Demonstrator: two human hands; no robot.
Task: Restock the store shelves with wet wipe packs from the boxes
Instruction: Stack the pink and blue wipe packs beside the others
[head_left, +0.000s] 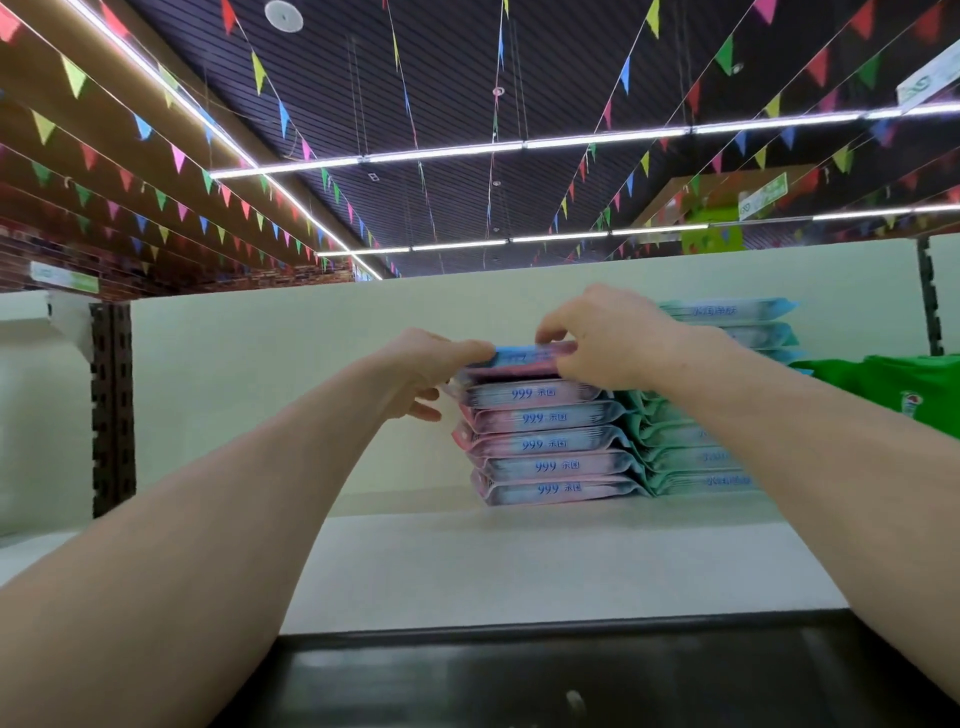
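Note:
A stack of several pink-and-blue wet wipe packs (545, 441) stands on the white top shelf (519, 561), against the back panel. On top of it lies one more pink-and-blue pack (524, 359). My left hand (426, 374) pinches that top pack at its left end, thumb on top. My right hand (608, 338) holds its right end, fingers curled over the upper edge. Right beside this stack, touching it, is a taller stack of teal wet wipe packs (696, 457), partly hidden by my right forearm.
Green packaged goods (904, 389) lie on the shelf at the far right. Black slotted uprights (111, 410) stand at the left and right (930, 301). The shelf's dark front edge strip (519, 670) runs below my arms. Bunting and light strips hang overhead.

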